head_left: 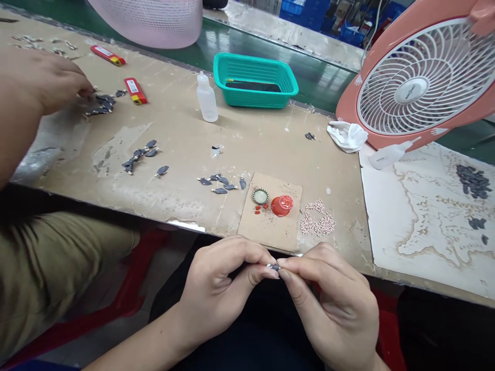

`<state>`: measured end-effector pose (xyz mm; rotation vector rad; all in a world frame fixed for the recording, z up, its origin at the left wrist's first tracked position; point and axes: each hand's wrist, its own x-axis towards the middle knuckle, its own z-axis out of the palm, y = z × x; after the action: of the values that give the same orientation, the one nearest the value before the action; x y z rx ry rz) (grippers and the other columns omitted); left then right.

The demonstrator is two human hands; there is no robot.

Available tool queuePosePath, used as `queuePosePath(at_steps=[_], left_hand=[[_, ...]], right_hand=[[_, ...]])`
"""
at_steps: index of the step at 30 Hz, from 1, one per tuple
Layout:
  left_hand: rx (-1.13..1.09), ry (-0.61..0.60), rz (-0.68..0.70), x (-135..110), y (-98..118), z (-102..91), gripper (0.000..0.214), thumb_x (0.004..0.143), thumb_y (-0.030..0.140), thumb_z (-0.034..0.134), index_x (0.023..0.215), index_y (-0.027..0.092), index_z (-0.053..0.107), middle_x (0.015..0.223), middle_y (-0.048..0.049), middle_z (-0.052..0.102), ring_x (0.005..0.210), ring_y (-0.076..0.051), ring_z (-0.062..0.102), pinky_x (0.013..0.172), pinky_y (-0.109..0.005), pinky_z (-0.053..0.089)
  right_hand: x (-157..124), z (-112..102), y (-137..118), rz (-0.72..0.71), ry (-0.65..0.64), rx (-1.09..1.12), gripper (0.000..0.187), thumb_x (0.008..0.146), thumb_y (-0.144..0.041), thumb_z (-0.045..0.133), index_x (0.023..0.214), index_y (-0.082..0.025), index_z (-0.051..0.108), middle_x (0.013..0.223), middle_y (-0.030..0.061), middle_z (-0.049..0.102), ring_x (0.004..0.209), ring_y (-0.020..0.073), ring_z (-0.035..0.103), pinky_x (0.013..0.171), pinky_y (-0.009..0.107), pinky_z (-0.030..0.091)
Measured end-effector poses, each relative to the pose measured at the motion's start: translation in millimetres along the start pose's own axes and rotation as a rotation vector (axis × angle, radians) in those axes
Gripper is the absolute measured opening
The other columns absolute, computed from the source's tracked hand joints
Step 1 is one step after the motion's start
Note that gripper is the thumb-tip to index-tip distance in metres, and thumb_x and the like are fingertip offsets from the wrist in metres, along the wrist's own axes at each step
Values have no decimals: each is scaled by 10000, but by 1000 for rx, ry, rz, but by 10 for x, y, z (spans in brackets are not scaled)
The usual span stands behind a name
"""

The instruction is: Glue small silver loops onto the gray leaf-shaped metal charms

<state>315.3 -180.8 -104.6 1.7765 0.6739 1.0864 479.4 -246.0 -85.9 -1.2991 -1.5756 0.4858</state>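
My left hand (220,288) and my right hand (332,304) meet just below the table's front edge, over my lap. Both pinch one tiny dark leaf-shaped piece (274,267) between thumb and fingertips. Directly ahead on a cardboard square (266,226) sit a red cap (282,205), a metal bottle cap (260,196) and a few red beads. A heap of small pale beads (317,219) lies to its right. More dark leaf pieces (222,183) lie to its left.
A co-worker's hand (50,80) at far left touches another pile of dark pieces (101,103). Two red lighters (135,90), a squeeze bottle (206,98), a teal basket (255,80), a pink fan (421,77) and a white cloth (347,136) stand behind.
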Motion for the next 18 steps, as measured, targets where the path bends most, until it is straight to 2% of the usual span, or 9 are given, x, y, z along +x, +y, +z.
queuePosePath(at_steps=[4, 6, 9, 11, 14, 18], left_hand=[[66, -44, 111, 19, -56, -86, 153, 843, 27, 715, 889, 173, 706, 832, -11, 761, 753, -130, 721, 717, -216, 576], [118, -23, 108, 18, -108, -169, 186, 842, 34, 720, 918, 203, 722, 855, -3, 768, 774, -140, 723, 725, -238, 582], [223, 165, 57, 0, -208, -309, 285, 821, 36, 739, 969, 280, 745, 912, 36, 765, 824, -157, 712, 770, -293, 588], [282, 302, 69, -15, -269, -378, 334, 800, 48, 759, 993, 321, 756, 933, 62, 760, 822, -168, 704, 776, -329, 597], [344, 339, 109, -28, -321, -413, 368, 774, 66, 780, 1008, 349, 758, 935, 95, 759, 810, -176, 705, 769, -363, 603], [440, 373, 129, -36, -353, -410, 379, 813, 70, 732, 1056, 361, 741, 999, 115, 751, 897, -182, 707, 814, -385, 574]], right_hand=[[-53, -77, 69, 8, -16, -36, 274, 857, -34, 671, 1066, -206, 708, 842, -4, 697, 725, 107, 620, 638, 253, 520], [-89, -170, 155, 44, 62, -137, 284, 854, -85, 701, 1101, -225, 709, 846, -4, 677, 743, 119, 620, 648, 263, 519], [-154, -360, 346, 125, 235, -394, 193, 864, -164, 713, 1043, -235, 730, 812, -5, 648, 696, 127, 590, 636, 281, 498], [-200, -476, 476, 178, 269, -543, 90, 883, -227, 702, 965, -224, 740, 783, -1, 642, 650, 131, 566, 616, 292, 487], [-255, -560, 604, 264, 202, -652, 96, 902, -305, 682, 902, -224, 735, 773, 4, 651, 668, 149, 574, 612, 299, 482], [-263, -513, 634, 293, 110, -682, 121, 922, -311, 649, 890, -223, 726, 777, 8, 656, 724, 165, 591, 663, 315, 489]])
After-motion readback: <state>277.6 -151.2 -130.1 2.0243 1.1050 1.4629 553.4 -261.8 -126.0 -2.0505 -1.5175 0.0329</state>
